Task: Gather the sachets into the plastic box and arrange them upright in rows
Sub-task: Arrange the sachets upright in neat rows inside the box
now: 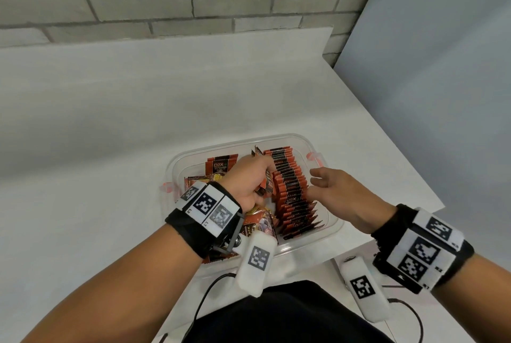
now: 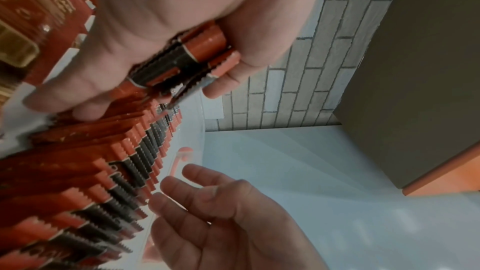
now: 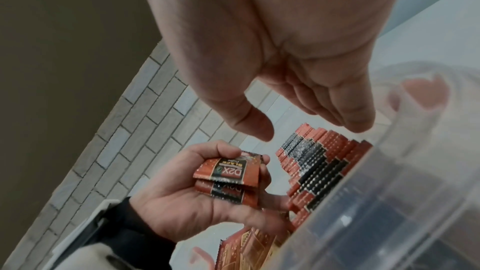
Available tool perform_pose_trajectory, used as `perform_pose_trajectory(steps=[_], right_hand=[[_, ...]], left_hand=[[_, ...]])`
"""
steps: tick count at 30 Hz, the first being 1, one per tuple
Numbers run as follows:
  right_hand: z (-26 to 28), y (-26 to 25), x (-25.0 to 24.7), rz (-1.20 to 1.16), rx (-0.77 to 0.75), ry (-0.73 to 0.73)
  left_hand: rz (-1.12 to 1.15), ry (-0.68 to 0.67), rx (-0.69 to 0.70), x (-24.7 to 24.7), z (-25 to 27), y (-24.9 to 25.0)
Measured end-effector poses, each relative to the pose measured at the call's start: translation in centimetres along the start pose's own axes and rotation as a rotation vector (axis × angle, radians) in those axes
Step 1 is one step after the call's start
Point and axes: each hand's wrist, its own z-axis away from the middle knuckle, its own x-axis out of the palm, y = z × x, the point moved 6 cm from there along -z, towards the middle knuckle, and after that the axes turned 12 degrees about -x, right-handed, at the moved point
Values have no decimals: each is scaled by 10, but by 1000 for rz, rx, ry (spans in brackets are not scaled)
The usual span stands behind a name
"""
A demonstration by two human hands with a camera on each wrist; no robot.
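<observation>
White bench (image 1: 110, 121) at frame centre carries the clear plastic box (image 1: 333, 221), with a row of upright sachets (image 1: 293, 190) inside. Left hand (image 1: 249, 179) grips a few sachets (image 3: 228, 180); right hand (image 1: 340, 193) hovers beside the row, fingers relaxed.

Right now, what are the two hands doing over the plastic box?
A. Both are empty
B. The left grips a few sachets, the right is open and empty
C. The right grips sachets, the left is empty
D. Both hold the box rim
B: the left hand grips a few sachets, while the right hand is open and empty beside the upright row.
</observation>
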Motion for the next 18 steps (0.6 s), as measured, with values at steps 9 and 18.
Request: perform_pose_trajectory(steps=[9,18], right_hand=[[-11,-1,1,-15,-8,58],[-21,-4,0,-33,23,91]], left_hand=[[83,30,30,2,-1,2],[61,47,48,4,-1,4]])
